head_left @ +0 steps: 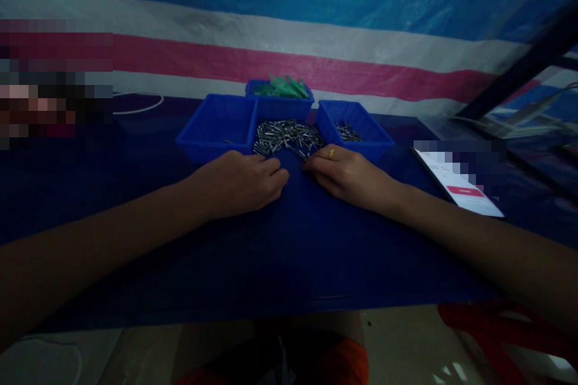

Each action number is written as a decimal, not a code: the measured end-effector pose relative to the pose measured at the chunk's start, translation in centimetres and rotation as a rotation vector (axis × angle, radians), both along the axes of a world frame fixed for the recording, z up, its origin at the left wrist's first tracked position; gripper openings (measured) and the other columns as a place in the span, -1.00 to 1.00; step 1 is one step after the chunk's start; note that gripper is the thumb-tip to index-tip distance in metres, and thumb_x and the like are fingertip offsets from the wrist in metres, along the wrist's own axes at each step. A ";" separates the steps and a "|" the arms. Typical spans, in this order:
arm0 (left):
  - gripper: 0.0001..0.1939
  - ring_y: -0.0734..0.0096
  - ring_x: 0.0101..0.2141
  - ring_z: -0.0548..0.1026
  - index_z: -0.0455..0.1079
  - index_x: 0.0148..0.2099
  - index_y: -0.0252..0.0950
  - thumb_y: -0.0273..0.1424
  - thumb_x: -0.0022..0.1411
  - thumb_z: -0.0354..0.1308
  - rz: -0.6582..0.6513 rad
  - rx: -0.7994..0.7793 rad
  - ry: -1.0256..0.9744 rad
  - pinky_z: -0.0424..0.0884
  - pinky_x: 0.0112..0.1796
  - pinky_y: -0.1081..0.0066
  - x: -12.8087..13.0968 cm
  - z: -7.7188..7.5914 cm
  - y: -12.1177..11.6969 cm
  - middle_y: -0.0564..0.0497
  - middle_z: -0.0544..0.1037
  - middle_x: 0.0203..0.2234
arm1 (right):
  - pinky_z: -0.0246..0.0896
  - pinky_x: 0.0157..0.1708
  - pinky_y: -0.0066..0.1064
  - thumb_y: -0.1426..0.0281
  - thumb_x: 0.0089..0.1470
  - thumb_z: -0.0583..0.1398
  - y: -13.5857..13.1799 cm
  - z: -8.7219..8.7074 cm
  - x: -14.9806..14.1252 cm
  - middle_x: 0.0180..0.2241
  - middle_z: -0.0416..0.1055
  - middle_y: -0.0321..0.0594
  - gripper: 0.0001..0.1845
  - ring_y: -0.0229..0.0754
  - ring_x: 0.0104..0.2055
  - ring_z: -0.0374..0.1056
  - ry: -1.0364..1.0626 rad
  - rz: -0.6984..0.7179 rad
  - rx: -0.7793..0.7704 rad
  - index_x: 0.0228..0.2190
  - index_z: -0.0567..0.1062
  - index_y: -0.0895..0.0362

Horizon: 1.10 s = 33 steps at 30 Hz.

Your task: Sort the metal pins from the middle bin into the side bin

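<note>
A loose pile of small, thin metal pins [289, 134], perhaps screws or rivets, lies on the dark blue table [289, 252]. My left hand [246, 180] is at the pile's near left edge, fingers curled closed; what they hold, if anything, is hidden. At the near right edge, my right hand [345, 171], with a ring on one finger, pinches at a small metal pin whose end shows by the fingertips. A blue bin [217, 126] behind my left hand has a single thin piece visible inside. The blue bin on the right [379, 132] holds several metal pins.
Behind the pile, another blue bin [280, 109] contains green plastic-looking pieces [286, 88]. A phone with a lit screen [467, 192] lies at the right. A striped plastic sheet [289, 29] hangs behind the table. A white cable [144, 109] lies at the back left.
</note>
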State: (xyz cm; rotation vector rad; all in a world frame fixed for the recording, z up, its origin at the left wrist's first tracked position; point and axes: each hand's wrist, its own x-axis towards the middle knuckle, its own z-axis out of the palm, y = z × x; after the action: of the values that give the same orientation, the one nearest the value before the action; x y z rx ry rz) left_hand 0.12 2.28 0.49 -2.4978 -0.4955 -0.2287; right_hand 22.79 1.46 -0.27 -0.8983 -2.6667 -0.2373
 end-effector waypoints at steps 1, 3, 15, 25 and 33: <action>-0.82 0.44 -0.55 0.39 0.32 -0.34 -0.31 -0.40 0.26 -0.07 -0.002 -0.003 -0.005 -0.07 -0.63 0.47 0.0 0.0 0.0 0.04 0.41 -0.55 | 0.27 -0.24 -0.34 0.52 0.15 -0.01 0.0 0.0 0.0 -0.31 0.41 -0.05 -0.75 -0.15 -0.26 0.31 0.000 -0.014 -0.002 -0.25 0.45 0.27; -0.82 0.45 -0.55 0.38 0.32 -0.34 -0.31 -0.40 0.26 -0.06 -0.009 -0.012 -0.015 -0.07 -0.63 0.48 0.0 -0.1 0.1 0.03 0.42 -0.54 | 0.26 -0.24 -0.34 0.53 0.15 -0.01 0.0 -0.1 0.1 -0.30 0.40 -0.05 -0.74 -0.15 -0.26 0.31 0.002 -0.040 -0.011 -0.24 0.45 0.28; -0.76 0.46 -0.58 0.41 0.35 -0.34 -0.31 -0.36 0.26 -0.10 0.021 -0.013 0.009 0.00 -0.66 0.49 0.3 0.0 0.3 0.04 0.43 -0.54 | 0.21 -0.26 -0.39 0.57 0.12 0.01 -0.2 0.0 -0.1 -0.30 0.37 -0.05 -0.76 -0.18 -0.29 0.30 0.018 -0.136 -0.070 -0.24 0.44 0.30; -0.76 0.48 -0.55 0.42 0.34 -0.32 -0.32 -0.36 0.26 -0.11 0.062 -0.044 0.017 0.09 -0.62 0.51 0.4 -0.1 0.2 0.02 0.44 -0.51 | 0.20 -0.27 -0.40 0.57 0.11 0.00 -0.3 0.0 -0.6 -0.31 0.38 -0.07 -0.74 -0.21 -0.31 0.29 0.024 -0.134 -0.062 -0.25 0.46 0.28; -0.78 0.46 -0.55 0.43 0.34 -0.33 -0.32 -0.36 0.25 -0.09 0.043 -0.048 0.005 0.08 -0.63 0.51 0.3 -0.1 0.3 0.03 0.44 -0.50 | 0.23 -0.20 -0.32 0.61 0.10 -0.03 0.0 -0.5 -0.3 -0.24 0.41 -0.05 -0.61 -0.19 -0.25 0.31 0.005 -0.095 -0.040 -0.08 0.43 0.26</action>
State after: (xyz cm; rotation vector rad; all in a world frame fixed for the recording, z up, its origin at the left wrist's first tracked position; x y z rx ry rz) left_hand 0.41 2.59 0.40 -2.5311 -0.5580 -0.1955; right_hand 22.46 1.44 -0.77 -1.0384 -2.6360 -0.2032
